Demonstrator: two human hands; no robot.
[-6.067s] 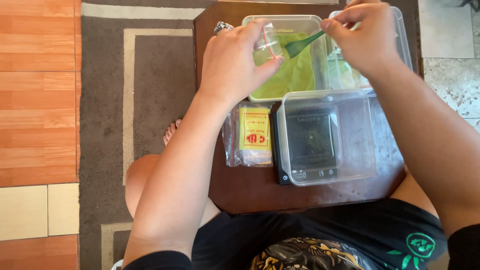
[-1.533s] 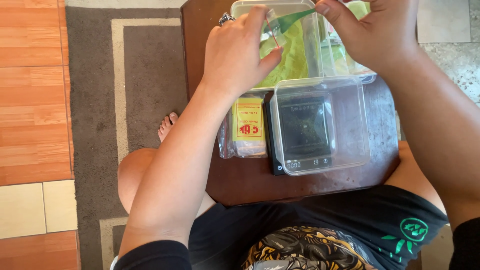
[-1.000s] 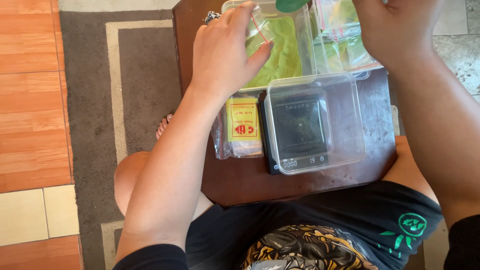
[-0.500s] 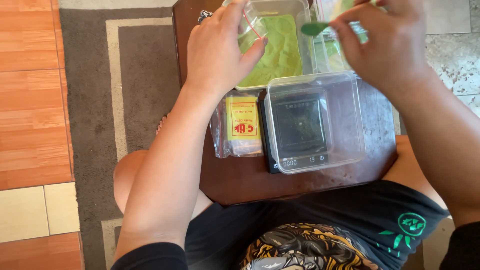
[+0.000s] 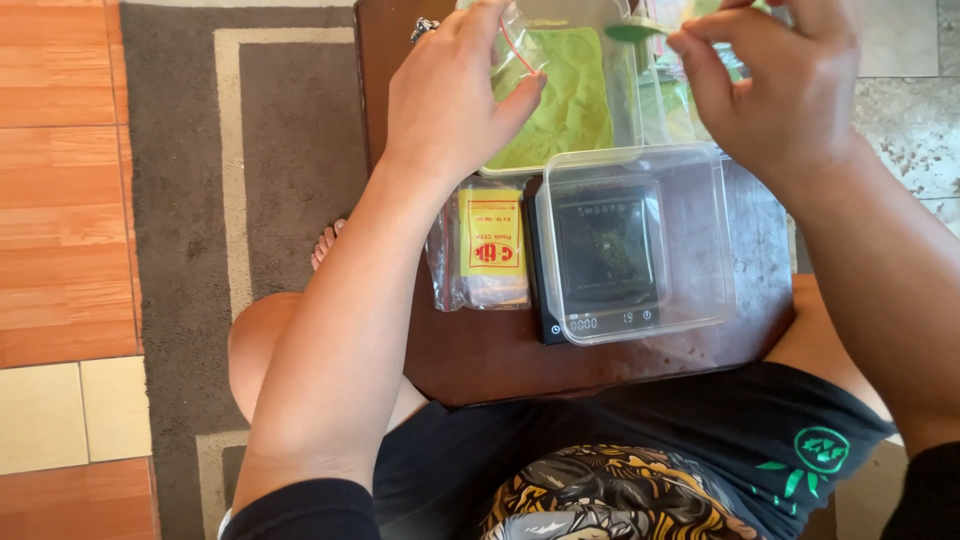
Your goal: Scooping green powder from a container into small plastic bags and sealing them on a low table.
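My left hand (image 5: pixel 450 100) holds a small clear plastic bag (image 5: pixel 518 48) open above a clear tub of green powder (image 5: pixel 570 100). My right hand (image 5: pixel 780 90) pinches a green plastic spoon (image 5: pixel 635 30), its bowl pointing toward the bag's mouth. Nearer me, an empty clear plastic container (image 5: pixel 640 240) sits on a black digital scale (image 5: pixel 600 325) on a small dark wooden table (image 5: pixel 480 360).
A packet of small plastic bags with a yellow label (image 5: pixel 488 245) lies left of the scale. More clear bags with green contents (image 5: pixel 680 100) lie right of the tub. Below the table are a grey rug (image 5: pixel 270 150), wooden floor (image 5: pixel 60 180) and my bare foot (image 5: pixel 325 245).
My right hand has brought the green spoon back from the top edge toward the bag. My left hand has kept the bag over the powder tub. The view has shifted slightly.
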